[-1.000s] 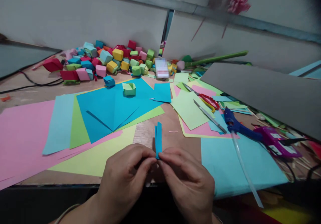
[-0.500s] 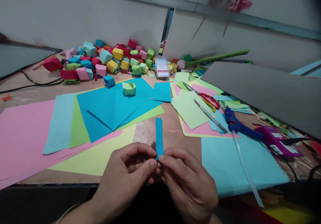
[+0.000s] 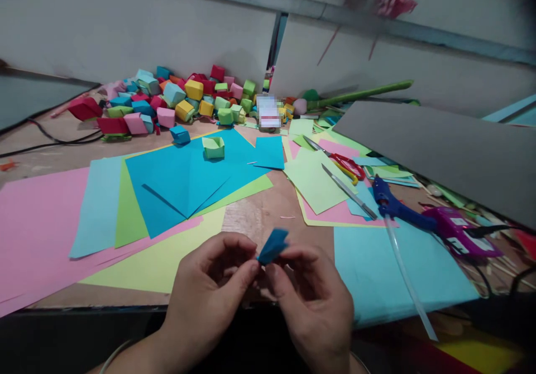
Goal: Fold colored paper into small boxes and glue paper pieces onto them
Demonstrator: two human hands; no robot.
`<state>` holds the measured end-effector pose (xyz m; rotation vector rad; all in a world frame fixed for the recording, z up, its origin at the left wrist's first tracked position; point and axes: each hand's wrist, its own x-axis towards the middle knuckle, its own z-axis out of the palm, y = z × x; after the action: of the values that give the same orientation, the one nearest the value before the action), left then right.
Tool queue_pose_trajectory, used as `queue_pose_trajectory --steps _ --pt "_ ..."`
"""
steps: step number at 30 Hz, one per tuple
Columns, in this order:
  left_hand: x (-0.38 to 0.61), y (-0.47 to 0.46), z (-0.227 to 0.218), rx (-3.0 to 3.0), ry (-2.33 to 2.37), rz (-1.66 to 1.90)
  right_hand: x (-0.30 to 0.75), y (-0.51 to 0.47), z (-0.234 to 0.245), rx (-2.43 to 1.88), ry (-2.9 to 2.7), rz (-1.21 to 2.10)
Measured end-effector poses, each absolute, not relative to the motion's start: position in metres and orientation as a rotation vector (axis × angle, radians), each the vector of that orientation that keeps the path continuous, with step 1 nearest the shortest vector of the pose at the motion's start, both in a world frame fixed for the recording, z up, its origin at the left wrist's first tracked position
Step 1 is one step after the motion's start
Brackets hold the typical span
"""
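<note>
Both my hands meet at the near edge of the table and pinch a small folded blue paper strip [image 3: 272,245]. My left hand [image 3: 211,290] grips its lower end with thumb and forefinger. My right hand [image 3: 312,298] holds the same piece from the right, fingers curled. The strip now tilts over to the right, bent short. Beneath the hands lie a pale yellow sheet [image 3: 163,262] and bare wooden table [image 3: 255,217].
Large pink [image 3: 33,223], green and blue sheets [image 3: 184,173] cover the left. A heap of folded paper cubes [image 3: 176,97] sits at the back. Right of my hands: light blue sheet [image 3: 393,268], glue gun [image 3: 419,217], craft knife [image 3: 349,192], red scissors [image 3: 345,164], grey board [image 3: 444,150].
The blue strip stood upright between my fingertips; now it is folded down and tilted right, much shorter. Both hands stayed in the same place.
</note>
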<state>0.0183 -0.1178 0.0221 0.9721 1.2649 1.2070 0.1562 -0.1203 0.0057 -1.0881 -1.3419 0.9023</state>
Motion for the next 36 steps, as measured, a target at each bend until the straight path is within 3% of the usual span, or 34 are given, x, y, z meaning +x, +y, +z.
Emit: queue_pose_trajectory --steps 10,23,30,36 --pt "0.018 -0.114 0.018 1.208 1.369 1.175 0.157 -0.113 0.007 -1.143 -1.416 0.917" --pt "0.018 -0.106 0.021 0.705 1.074 1.019 0.164 -0.105 0.004 -1.034 -1.302 1.346" --pt "0.013 -0.104 0.021 0.734 1.099 0.932 0.167 -0.104 0.014 -1.03 -1.589 1.001" --pt "0.009 -0.107 0.017 0.79 1.073 0.918 0.167 -0.105 0.013 -1.027 -1.617 0.976"
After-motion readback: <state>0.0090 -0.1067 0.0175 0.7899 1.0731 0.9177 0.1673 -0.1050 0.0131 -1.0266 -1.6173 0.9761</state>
